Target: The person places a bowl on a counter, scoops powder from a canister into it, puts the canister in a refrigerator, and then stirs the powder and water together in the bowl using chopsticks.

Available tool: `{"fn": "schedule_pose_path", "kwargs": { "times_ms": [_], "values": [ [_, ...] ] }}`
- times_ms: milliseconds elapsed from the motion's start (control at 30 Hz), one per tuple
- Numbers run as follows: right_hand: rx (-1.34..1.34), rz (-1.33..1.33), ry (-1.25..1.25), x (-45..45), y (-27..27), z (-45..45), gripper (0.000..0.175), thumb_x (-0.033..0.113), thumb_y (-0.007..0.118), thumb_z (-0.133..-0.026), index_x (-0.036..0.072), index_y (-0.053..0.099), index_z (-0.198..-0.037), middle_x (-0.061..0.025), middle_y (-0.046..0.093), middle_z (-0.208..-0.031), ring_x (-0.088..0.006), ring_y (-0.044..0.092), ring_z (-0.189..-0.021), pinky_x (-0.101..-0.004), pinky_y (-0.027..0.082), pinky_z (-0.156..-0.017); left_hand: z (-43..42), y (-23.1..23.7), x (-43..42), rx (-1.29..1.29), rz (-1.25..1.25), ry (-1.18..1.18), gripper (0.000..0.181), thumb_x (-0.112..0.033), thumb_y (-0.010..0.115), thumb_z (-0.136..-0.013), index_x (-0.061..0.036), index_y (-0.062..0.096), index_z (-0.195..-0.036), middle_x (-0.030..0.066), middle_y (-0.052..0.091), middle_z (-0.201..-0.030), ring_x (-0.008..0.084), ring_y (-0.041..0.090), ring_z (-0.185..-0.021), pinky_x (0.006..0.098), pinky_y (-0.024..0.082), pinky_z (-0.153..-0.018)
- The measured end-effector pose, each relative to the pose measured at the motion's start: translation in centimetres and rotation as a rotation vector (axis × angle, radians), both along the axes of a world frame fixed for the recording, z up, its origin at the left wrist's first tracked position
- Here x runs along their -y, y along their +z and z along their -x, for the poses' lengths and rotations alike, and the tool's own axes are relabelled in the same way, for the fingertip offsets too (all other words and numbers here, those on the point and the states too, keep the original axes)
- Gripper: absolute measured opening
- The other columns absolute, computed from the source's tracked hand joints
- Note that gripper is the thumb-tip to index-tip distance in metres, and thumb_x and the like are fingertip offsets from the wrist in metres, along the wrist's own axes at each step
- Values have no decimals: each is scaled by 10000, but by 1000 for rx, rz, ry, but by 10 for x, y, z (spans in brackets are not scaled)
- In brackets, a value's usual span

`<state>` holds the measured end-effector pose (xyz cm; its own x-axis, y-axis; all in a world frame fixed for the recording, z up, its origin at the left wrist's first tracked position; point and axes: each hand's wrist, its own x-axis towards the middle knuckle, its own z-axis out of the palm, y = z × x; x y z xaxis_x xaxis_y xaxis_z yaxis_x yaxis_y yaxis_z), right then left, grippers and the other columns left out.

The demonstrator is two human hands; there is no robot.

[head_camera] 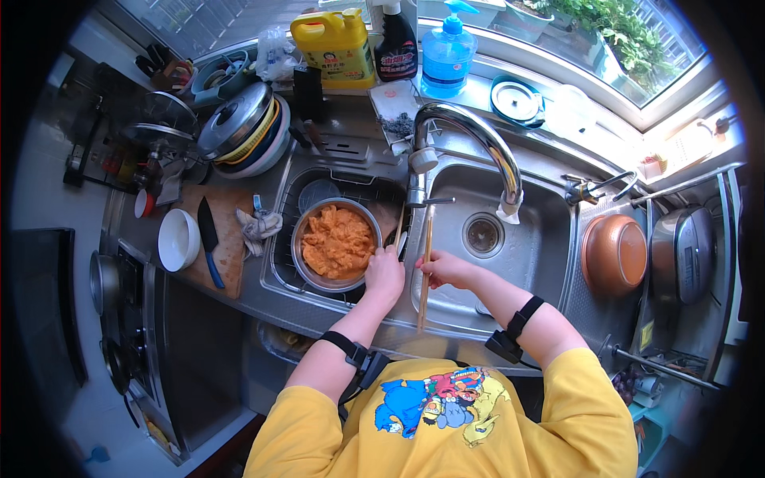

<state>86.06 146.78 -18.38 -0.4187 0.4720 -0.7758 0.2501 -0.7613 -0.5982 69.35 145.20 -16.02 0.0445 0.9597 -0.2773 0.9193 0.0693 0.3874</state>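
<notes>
My right hand is closed around long wooden chopsticks, over the left edge of the right sink basin. My left hand reaches down at the right side of the left basin. Its fingertips are at a light wooden stick, apparently another chopstick, beside a pale utensil; whether they grip it is hidden. Left of that hand, a round metal bowl holds orange-coated pieces of food, probably marinated meat. The bowl sits in a wire rack in the left basin.
A chrome faucet arches over the right basin. To the left lie a wooden cutting board, a blue-handled knife, a white bowl and a crumpled cloth. A copper-coloured pot stands at the right.
</notes>
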Motion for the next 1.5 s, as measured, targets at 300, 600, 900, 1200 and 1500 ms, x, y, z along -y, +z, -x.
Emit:
{"fn": "schedule_pose_path", "kwargs": {
  "times_ms": [300,600,900,1200,1500],
  "values": [
    [-307,25,-478,29,4,-65,232,171,572,-901,22,517,-1069,-94,587,-858,-167,602,-697,-291,526,-616,-41,24,37,571,546,-60,251,-255,529,-920,-22,610,-969,80,622,-726,205,597,-615,331,484,-583],
    [569,-1198,389,92,55,-112,371,186,591,-822,76,503,-1165,-145,531,-959,-324,562,-915,-410,476,-761,-104,34,42,752,976,127,223,-232,492,-920,-46,611,-954,-1,530,-629,83,469,-496,238,379,-439],
    [760,-563,380,94,38,-163,455,394,358,-950,92,697,-917,-142,657,-1016,-371,548,-1061,-622,161,-1045,-111,59,61,918,746,112,473,-470,475,-922,-75,535,-1175,37,610,-918,112,564,-730,263,496,-584],
    [825,-423,394,101,8,-164,543,474,247,-965,195,360,-1417,-123,102,-1537,-316,91,-1413,-593,52,-1090,48,75,105,1060,455,462,320,-288,504,-939,-78,541,-1177,22,611,-929,89,559,-722,239,483,-613],
    [738,-1026,-339,90,-15,-123,414,270,337,-993,-60,547,-1126,-194,555,-1152,-303,496,-1122,-370,359,-977,307,44,114,1442,-115,1048,382,-211,548,-909,-90,442,-1255,63,567,-1069,183,586,-851,311,510,-715]
  ]
}}
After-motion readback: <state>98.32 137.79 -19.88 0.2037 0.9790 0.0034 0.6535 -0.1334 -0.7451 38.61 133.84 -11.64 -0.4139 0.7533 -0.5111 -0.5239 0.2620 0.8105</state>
